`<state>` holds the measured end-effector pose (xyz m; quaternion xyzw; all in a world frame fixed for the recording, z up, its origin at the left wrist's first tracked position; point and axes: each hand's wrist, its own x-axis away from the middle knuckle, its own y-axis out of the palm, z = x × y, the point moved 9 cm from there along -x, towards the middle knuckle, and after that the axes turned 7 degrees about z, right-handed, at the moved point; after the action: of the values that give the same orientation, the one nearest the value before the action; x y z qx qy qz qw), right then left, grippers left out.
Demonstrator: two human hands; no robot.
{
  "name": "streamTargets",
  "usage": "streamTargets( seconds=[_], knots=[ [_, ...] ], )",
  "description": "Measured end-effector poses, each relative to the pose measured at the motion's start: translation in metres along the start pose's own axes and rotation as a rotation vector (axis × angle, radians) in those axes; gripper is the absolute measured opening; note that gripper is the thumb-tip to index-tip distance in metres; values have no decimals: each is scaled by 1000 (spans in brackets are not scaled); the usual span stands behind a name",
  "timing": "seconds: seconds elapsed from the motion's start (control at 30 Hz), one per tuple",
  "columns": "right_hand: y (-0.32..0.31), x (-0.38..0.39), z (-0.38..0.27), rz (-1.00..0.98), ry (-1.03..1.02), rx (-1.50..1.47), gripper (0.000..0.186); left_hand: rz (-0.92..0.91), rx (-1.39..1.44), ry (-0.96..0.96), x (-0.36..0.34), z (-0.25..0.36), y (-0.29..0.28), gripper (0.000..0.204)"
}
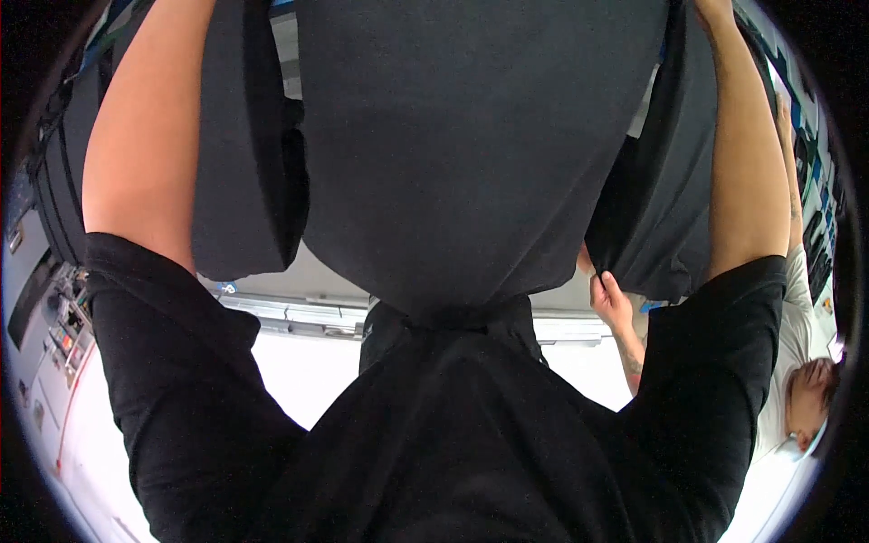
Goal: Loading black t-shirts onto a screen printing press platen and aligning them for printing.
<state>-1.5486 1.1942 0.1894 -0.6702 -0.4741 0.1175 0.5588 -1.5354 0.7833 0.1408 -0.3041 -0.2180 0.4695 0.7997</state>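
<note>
A dark grey garment [480,154] hangs spread out in front of me, its lower part close to my body. Its two sleeves hang apart from the body, the left sleeve [237,163] beside my left forearm and the right sleeve [665,217] beside my right forearm. Both my arms are raised. My left hand is beyond the upper edge of the picture. Only the base of my right hand [714,9] shows at the upper edge, near the garment's top right; its fingers are hidden. A co-worker's hand [613,303] pinches the low end of the right sleeve.
The co-worker [801,380], in a light shirt, stands close at my right with one arm [789,172] raised. Behind the garment runs a pale metal rail [312,317]. More dark garments [63,172] hang at the far left, and shelves with small items [65,330] stand below them.
</note>
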Motion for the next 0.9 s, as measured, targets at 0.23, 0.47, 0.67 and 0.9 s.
streamTargets(
  seconds=[0.23,0.47,0.67,0.9],
  knots=[
    [-21,-47,33,165,132,-63,36,-608,-422,400,78,5,27,40],
    [-44,-102,54,310,193,-140,30,-309,-196,346,0,24,14,22],
    [-66,-160,117,429,270,-199,25,-287,-207,262,-35,-9,53,18],
    [-92,-261,240,570,333,-282,21,-146,-212,125,-53,-32,84,16]
  ],
)
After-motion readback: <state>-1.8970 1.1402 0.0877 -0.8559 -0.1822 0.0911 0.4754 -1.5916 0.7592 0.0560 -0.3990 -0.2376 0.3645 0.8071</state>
